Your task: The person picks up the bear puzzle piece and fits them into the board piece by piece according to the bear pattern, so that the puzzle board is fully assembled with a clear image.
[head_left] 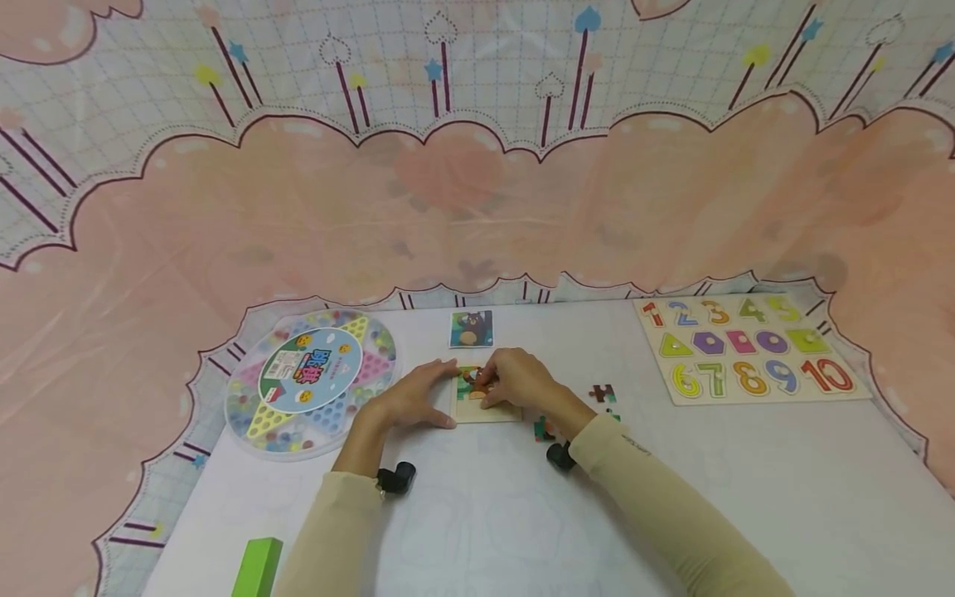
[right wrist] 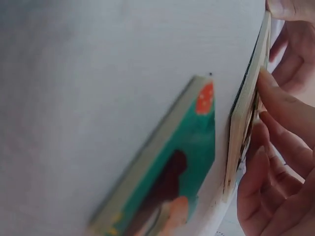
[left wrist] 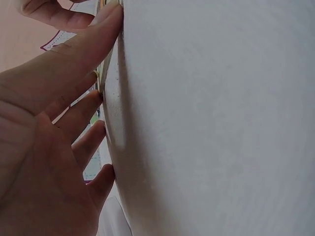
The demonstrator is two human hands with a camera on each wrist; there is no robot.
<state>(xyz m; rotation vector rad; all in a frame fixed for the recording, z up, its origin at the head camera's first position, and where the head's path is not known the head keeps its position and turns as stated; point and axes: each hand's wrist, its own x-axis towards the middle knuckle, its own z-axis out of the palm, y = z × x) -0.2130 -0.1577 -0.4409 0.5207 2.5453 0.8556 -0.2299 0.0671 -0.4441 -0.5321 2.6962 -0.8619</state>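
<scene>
A small wooden puzzle board (head_left: 470, 410) lies on the table between both hands, with part of a bear picture (head_left: 472, 381) fitted in it. My left hand (head_left: 414, 396) holds the board at its left side, forefinger near the far corner and thumb near the close corner. Over the board, my right hand (head_left: 518, 383) has thumb and curled fingers together on a puzzle piece, mostly hidden by the fingers. Loose pieces lie right of the board: a brown one (head_left: 601, 393) and a green-and-orange one (head_left: 545, 429), which the right wrist view shows as a green piece (right wrist: 194, 142) close up.
Behind the board lies a bear picture card (head_left: 471, 329). A round Chinese checkers set (head_left: 313, 381) stands at the left, and a wooden number board (head_left: 753, 352) at the right. A green block (head_left: 257, 568) sits at the near left. Patterned cloth hangs behind the white table (head_left: 477, 531).
</scene>
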